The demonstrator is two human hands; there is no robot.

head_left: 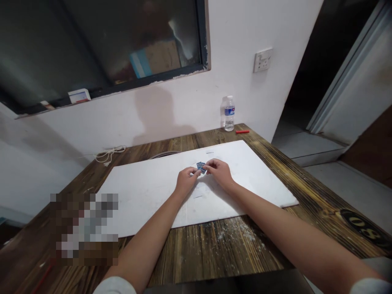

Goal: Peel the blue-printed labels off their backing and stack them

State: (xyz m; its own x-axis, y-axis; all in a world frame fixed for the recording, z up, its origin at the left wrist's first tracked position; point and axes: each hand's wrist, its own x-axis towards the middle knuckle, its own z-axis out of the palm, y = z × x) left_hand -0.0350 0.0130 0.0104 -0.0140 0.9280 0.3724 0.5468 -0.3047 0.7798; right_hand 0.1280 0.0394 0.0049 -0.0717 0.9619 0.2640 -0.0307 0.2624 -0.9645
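Observation:
Several small blue patterned cards [201, 166], slightly fanned, are held up between my two hands over a white board [147, 196]. My left hand [186, 179] pinches them from the left, its thumb along their lower edge. From the right, my right hand [219, 171] has its thumb and fingers closed on the same cards. What is printed on them is too small to make out. On the board under and around my hands lie thin white pieces [200, 192] with faint dark edges, hard to tell from the board.
The board lies on a dark wooden table [196, 253]. A water bottle [229, 114] and a red pen-like stick [242, 132] are at its back right corner. A white cable [109, 154] lies at the back left. A blurred-out patch [85, 228] covers the left side.

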